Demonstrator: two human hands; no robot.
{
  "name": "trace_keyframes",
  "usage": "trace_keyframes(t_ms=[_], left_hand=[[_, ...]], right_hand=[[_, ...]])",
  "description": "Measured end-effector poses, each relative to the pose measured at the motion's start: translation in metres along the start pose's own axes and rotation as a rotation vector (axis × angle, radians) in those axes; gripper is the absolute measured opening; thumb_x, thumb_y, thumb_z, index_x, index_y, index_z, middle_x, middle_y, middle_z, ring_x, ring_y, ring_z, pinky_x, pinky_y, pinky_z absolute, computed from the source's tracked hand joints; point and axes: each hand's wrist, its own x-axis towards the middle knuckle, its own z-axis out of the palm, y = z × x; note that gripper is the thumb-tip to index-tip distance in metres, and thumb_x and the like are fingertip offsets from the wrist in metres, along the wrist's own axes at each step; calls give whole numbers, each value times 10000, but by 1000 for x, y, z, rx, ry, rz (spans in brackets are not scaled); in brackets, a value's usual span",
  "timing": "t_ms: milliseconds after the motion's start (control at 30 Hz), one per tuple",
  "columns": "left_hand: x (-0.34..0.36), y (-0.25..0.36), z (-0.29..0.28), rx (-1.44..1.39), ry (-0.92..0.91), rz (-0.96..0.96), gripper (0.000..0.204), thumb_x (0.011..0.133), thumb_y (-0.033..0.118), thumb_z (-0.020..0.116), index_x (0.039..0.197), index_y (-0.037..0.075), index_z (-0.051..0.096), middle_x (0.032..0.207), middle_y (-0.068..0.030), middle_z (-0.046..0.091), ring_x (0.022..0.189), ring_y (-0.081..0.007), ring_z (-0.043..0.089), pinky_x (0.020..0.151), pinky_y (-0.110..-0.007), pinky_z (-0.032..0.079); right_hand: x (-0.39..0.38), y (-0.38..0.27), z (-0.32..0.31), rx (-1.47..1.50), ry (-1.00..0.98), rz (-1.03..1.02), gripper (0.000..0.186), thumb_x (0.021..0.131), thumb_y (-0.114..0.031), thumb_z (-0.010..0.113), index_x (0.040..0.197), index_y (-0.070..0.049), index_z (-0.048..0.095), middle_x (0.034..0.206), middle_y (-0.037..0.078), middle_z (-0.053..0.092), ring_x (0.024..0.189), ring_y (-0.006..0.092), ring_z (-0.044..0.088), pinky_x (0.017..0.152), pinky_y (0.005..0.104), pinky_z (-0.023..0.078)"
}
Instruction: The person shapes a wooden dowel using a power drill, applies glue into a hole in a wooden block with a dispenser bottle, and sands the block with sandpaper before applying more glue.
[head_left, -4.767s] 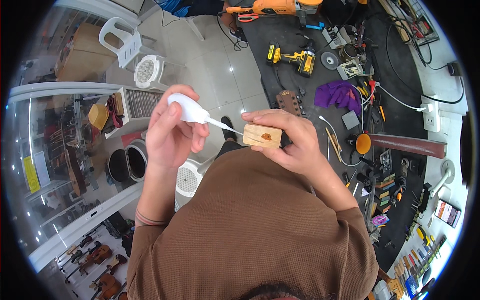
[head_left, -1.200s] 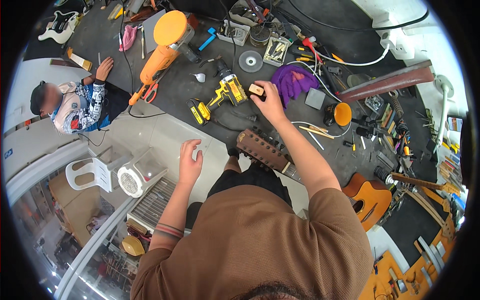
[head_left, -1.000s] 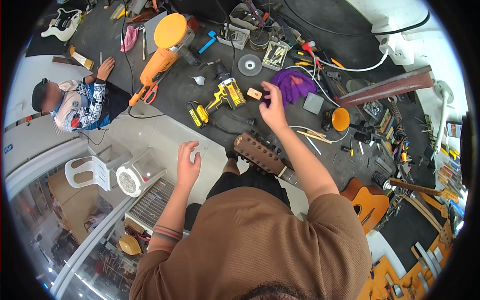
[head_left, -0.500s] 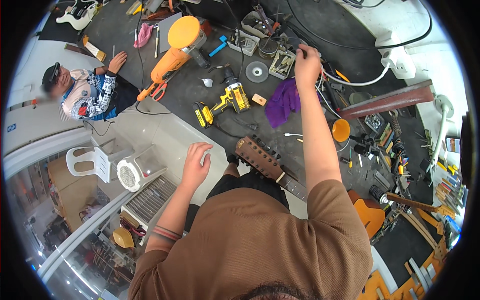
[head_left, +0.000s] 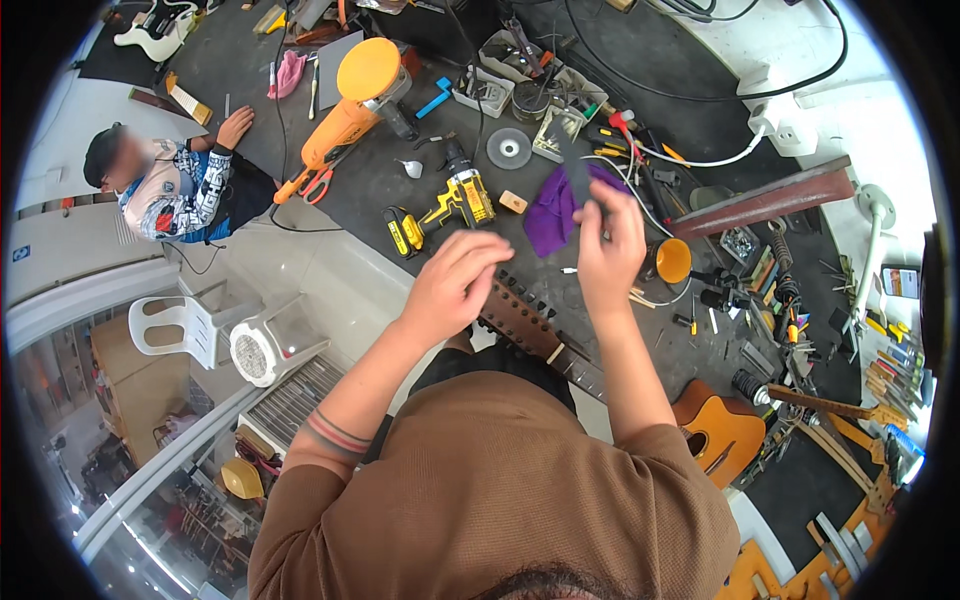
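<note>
My right hand [head_left: 612,245] is raised over the bench with its fingers closed on a dark flat strip [head_left: 573,168], blurred, its exact kind unclear. Behind that strip lies a crumpled purple cloth [head_left: 548,215]. My left hand [head_left: 455,280] hovers at the end of a brown guitar headstock [head_left: 518,315], fingers loosely stretched and nothing visible in them. Black tuning pegs line the headstock, and its neck [head_left: 580,370] runs down toward my right forearm. Whether the left fingers touch the wood, I cannot tell.
A yellow cordless drill [head_left: 455,205], an orange polisher [head_left: 345,125], a grey disc [head_left: 509,149] and an orange cup [head_left: 672,261] sit on the dark bench. An acoustic guitar [head_left: 730,440] is at right. Another person [head_left: 175,185] is at far left.
My right hand has come back from the far parts trays with the dark strip in it. My left hand has moved up and right to the headstock.
</note>
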Motion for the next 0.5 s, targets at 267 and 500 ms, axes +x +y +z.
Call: trace_keyframes(t_ms=[267, 500], left_hand=[[57, 64, -40, 170, -269, -9, 107, 1025, 219, 788, 1098, 141, 778, 1014, -13, 733, 1111, -210, 706, 1239, -504, 298], [25, 75, -48, 136, -432, -95, 109, 1072, 205, 748, 1008, 119, 760, 871, -14, 658, 920, -217, 646, 1147, -439, 343]], right_hand=[[-34, -77, -50, 303, -343, 91, 256, 1009, 114, 707, 1246, 29, 750, 1153, 138, 742, 875, 205, 764, 763, 318, 605], [-19, -84, -60, 8, -863, 172, 180, 1029, -223, 773, 1094, -57, 751, 936, 135, 748, 799, 343, 727, 725, 434, 570]])
